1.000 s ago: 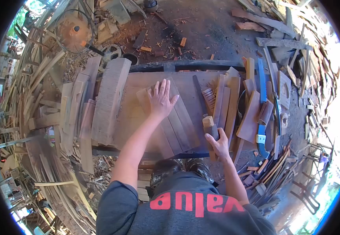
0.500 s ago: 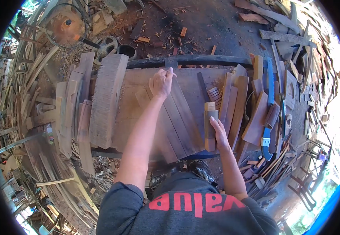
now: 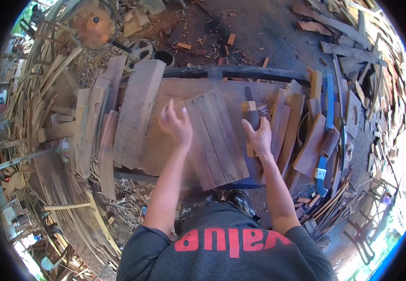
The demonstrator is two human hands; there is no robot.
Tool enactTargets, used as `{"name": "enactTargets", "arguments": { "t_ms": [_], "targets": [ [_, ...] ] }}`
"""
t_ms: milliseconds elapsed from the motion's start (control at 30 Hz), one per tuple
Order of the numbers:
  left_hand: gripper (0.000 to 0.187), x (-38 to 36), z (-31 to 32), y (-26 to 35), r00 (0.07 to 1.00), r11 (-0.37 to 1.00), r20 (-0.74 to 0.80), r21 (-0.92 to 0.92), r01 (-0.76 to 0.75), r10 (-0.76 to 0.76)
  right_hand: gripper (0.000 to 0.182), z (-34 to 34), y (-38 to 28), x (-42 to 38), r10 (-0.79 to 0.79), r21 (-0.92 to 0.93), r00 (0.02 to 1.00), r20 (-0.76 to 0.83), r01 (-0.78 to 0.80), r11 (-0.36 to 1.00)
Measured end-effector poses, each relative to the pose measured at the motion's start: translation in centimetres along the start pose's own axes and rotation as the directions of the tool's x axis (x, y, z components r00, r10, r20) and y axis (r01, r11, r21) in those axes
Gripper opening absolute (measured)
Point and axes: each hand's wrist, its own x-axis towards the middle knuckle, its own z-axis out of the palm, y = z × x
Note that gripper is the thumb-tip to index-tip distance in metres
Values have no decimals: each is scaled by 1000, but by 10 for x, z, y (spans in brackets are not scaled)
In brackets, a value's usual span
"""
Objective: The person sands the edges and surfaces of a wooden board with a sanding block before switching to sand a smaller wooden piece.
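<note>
My left hand (image 3: 178, 125), slightly smeared by motion, is beside the left edge of a set of flat wooden boards (image 3: 217, 140). Its fingers are loosely curled and apart, with nothing seen in them. The boards lie side by side at a slant on the workbench (image 3: 165, 89), their far ends nearly level. Right of them, my right hand (image 3: 260, 136) is closed around a light wooden block with a dark band (image 3: 250, 112). A dark, narrow bar (image 3: 248, 92) shows just beyond that block.
A thick rough plank (image 3: 140, 112) and several narrower pieces (image 3: 90, 112) lie at the bench's left. Upright-looking strips (image 3: 289, 126) and a blue handsaw (image 3: 329, 100) are at the right. A round fan-like guard (image 3: 93, 23) stands beyond. Scrap wood covers the floor.
My left hand has come off the boards' far ends, moving left and nearer. The boards' far ends look more level. My right hand has shifted its grip on the block, which sits farther away.
</note>
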Motion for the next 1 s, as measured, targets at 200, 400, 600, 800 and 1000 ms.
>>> {"name": "enactTargets", "arguments": {
  "t_ms": [200,400,600,800,1000],
  "targets": [
    [32,-15,-6,-57,755,634,372,-410,655,-539,62,13,-16,16,-46,-71,999,-8,45,996],
    [30,-31,-4,-33,770,673,253,-379,635,-585,59,12,-22,-4,-145,-125,989,-43,139,982],
    [38,-50,-20,-15,742,574,350,-476,667,-572,53,13,-49,-70,-481,-340,870,111,488,804],
    [42,-66,-6,-25,705,331,438,-662,673,-558,53,83,-101,-19,-653,-535,739,165,623,570],
    [64,-133,-62,-7,562,213,740,-521,826,-371,55,100,-112,9,-682,-487,703,202,676,553]
  ]
}}
